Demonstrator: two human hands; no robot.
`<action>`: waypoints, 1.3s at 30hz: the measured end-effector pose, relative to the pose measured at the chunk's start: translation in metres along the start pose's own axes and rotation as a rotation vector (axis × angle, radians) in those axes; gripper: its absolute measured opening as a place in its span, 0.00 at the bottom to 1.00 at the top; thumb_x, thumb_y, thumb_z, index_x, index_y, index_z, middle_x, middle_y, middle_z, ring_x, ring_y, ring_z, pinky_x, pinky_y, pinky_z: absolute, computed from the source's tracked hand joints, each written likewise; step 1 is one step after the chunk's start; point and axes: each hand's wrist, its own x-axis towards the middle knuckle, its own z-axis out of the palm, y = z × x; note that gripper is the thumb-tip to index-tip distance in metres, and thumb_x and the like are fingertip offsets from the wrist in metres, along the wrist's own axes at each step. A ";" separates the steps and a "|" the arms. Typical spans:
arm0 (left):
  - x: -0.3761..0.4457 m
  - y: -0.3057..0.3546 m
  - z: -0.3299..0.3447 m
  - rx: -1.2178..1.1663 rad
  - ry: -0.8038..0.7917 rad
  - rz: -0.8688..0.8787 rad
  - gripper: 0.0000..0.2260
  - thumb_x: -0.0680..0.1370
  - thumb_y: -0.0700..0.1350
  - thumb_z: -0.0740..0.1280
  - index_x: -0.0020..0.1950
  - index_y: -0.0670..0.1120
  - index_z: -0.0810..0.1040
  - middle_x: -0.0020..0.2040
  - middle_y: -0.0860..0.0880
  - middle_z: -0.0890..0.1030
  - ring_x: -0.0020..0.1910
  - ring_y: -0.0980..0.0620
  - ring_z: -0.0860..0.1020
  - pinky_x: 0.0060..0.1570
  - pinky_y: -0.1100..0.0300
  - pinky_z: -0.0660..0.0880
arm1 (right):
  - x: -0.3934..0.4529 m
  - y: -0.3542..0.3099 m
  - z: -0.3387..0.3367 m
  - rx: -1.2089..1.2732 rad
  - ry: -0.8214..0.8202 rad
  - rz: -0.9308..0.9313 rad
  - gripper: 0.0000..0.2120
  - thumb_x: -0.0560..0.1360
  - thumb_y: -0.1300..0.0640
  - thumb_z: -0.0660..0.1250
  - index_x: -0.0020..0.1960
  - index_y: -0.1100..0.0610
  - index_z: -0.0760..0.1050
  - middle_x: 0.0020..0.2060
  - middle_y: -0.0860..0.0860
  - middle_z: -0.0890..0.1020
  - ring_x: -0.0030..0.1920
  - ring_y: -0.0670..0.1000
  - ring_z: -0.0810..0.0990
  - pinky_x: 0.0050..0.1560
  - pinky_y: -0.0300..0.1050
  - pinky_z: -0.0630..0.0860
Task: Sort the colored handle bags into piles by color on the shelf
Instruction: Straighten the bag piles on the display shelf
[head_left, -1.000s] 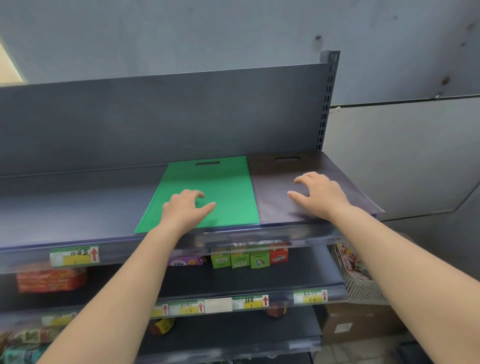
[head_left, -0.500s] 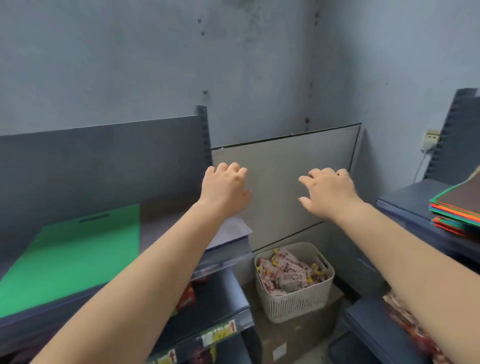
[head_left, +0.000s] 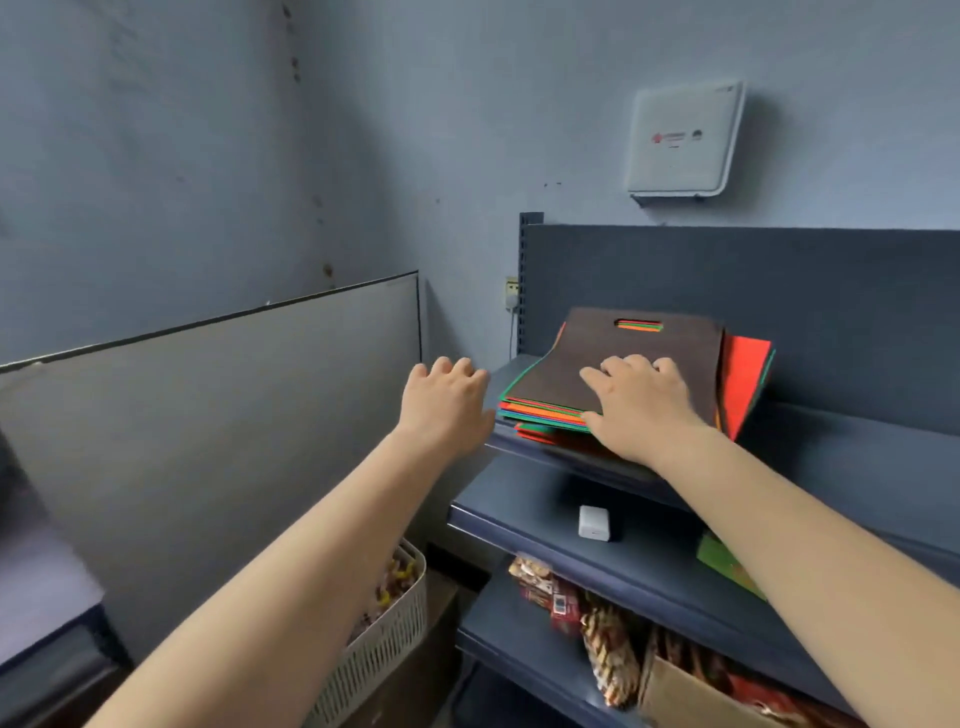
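A: Soft, dim, bluish light is falling evenly across the scene; no lamp or glare is showing.
B: Only faint shadows are sitting under the shelf (head_left: 831, 431) boards at right.
A: The wide lens is bending lines near the edges, and everything is looking slightly soft.

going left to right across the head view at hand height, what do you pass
grey wall panel → left hand → stack of mixed colored bags with a brown bag on top → right hand lying on that stack → red bag sticking out at the stack's right side → shelf back panel
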 end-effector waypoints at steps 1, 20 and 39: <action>0.009 0.008 0.004 -0.011 -0.001 0.025 0.17 0.78 0.55 0.60 0.62 0.48 0.72 0.61 0.49 0.74 0.61 0.46 0.70 0.56 0.54 0.65 | -0.002 0.009 0.004 -0.002 -0.014 0.026 0.23 0.78 0.43 0.56 0.70 0.51 0.64 0.65 0.51 0.71 0.65 0.55 0.68 0.62 0.52 0.64; 0.120 0.072 0.114 -0.372 -0.050 0.317 0.20 0.80 0.59 0.55 0.65 0.50 0.72 0.63 0.51 0.75 0.64 0.47 0.70 0.62 0.55 0.64 | 0.018 0.090 0.086 0.369 -0.244 0.811 0.22 0.77 0.41 0.61 0.52 0.61 0.74 0.48 0.55 0.76 0.46 0.55 0.77 0.41 0.46 0.76; 0.171 0.035 0.128 -0.447 -0.248 -0.107 0.25 0.74 0.67 0.61 0.56 0.47 0.77 0.57 0.46 0.79 0.58 0.43 0.75 0.54 0.52 0.69 | -0.003 0.135 0.101 0.706 0.337 1.026 0.04 0.77 0.64 0.63 0.51 0.58 0.74 0.42 0.53 0.77 0.42 0.53 0.73 0.38 0.41 0.65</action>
